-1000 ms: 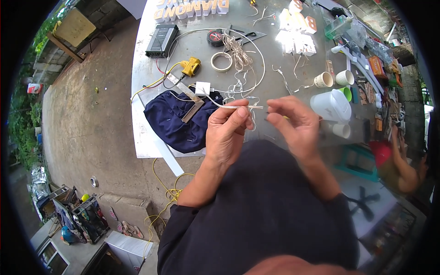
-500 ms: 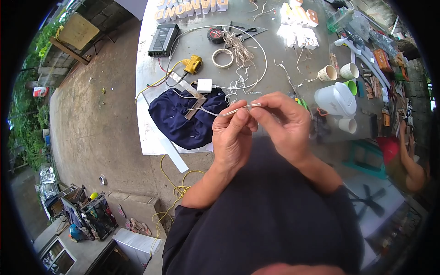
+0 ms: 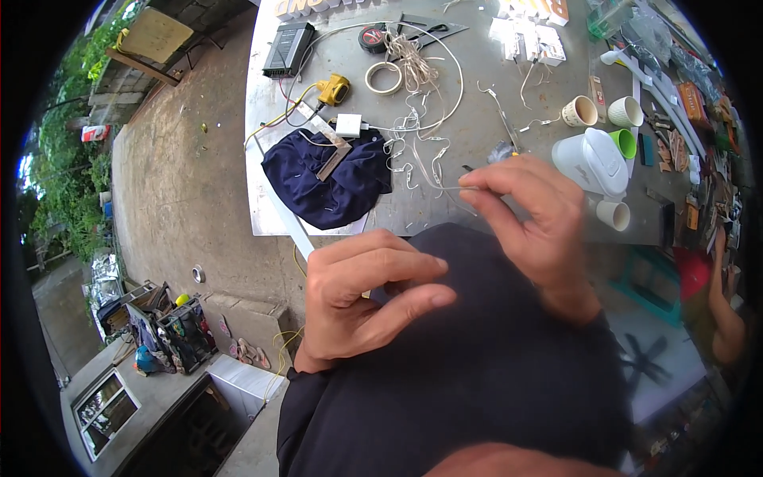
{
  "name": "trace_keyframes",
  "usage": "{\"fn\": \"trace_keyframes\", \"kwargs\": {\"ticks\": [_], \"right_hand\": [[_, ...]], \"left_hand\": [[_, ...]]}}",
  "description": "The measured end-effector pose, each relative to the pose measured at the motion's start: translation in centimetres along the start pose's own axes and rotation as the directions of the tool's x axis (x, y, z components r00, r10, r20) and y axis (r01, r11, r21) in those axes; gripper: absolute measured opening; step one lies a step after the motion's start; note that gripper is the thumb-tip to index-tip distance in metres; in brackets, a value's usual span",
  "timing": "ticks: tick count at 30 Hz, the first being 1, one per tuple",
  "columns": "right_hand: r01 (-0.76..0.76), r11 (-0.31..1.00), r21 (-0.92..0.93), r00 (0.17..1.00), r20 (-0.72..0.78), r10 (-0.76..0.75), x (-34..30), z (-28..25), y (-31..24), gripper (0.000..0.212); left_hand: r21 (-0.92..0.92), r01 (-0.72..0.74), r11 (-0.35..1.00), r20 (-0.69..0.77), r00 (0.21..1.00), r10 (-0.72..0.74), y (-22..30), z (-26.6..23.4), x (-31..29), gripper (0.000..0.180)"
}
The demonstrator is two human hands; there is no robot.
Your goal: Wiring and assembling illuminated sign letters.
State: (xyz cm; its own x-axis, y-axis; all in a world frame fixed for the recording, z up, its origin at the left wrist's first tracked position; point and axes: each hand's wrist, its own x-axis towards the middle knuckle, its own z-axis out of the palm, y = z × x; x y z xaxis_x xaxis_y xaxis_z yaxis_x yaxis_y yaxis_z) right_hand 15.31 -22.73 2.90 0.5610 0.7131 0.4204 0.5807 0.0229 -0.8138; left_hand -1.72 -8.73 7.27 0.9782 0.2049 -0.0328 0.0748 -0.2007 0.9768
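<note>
Between thumb and forefinger my right hand [image 3: 531,219] pinches the end of a thin pale wire [image 3: 439,188], which trails up and left over the table. My left hand [image 3: 369,298] is apart from it, lower and to the left, with thumb and fingers spread and nothing in them. A string of small white LED modules on wires [image 3: 411,135] lies just beyond. Left of it is a bunched dark blue cloth [image 3: 350,187] with a flat metal bar [image 3: 332,163] and a white plug adapter [image 3: 350,125] on top.
The metal-topped table [image 3: 469,103] holds a black power box [image 3: 288,49], tape roll [image 3: 384,78], tape measure [image 3: 371,38], yellow connector [image 3: 334,89], cups [image 3: 579,111] and a white lidded container [image 3: 590,163]. Another person's arm [image 3: 722,306] shows at the far right.
My left hand has let go of the wire and dropped down and left, its fingers opening. My right hand has moved right, still pinching a wire.
</note>
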Motion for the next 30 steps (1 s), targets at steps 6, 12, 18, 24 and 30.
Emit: {"fn": "trace_keyframes", "kwargs": {"ticks": [6,12,18,24,30], "right_hand": [[0.222,0.975,0.012,0.970,0.104,-0.222,0.0,-2.3,0.4,0.021],[0.350,0.936,0.027,0.932,0.091,-0.351,0.0,-3.7,2.1,0.025],[0.404,0.905,0.134,0.908,0.056,-0.414,0.5,-4.5,3.7,0.029],[0.448,0.869,0.210,0.884,0.040,-0.465,0.8,-5.0,5.2,0.037],[0.438,0.858,0.267,0.892,-0.008,-0.452,0.4,-5.4,5.8,0.036]], "left_hand": [[0.268,-0.123,0.955,-0.372,0.901,0.221,-0.7,4.0,3.3,0.026],[0.097,0.002,0.995,-0.484,0.874,0.046,-0.8,6.3,3.7,0.018],[0.148,-0.021,0.989,-0.515,0.852,0.095,0.1,7.7,5.0,0.016],[0.288,-0.020,0.958,-0.481,0.861,0.162,0.7,8.2,5.9,0.014],[0.314,-0.001,0.950,-0.488,0.857,0.162,1.5,9.3,6.5,0.013]]}}
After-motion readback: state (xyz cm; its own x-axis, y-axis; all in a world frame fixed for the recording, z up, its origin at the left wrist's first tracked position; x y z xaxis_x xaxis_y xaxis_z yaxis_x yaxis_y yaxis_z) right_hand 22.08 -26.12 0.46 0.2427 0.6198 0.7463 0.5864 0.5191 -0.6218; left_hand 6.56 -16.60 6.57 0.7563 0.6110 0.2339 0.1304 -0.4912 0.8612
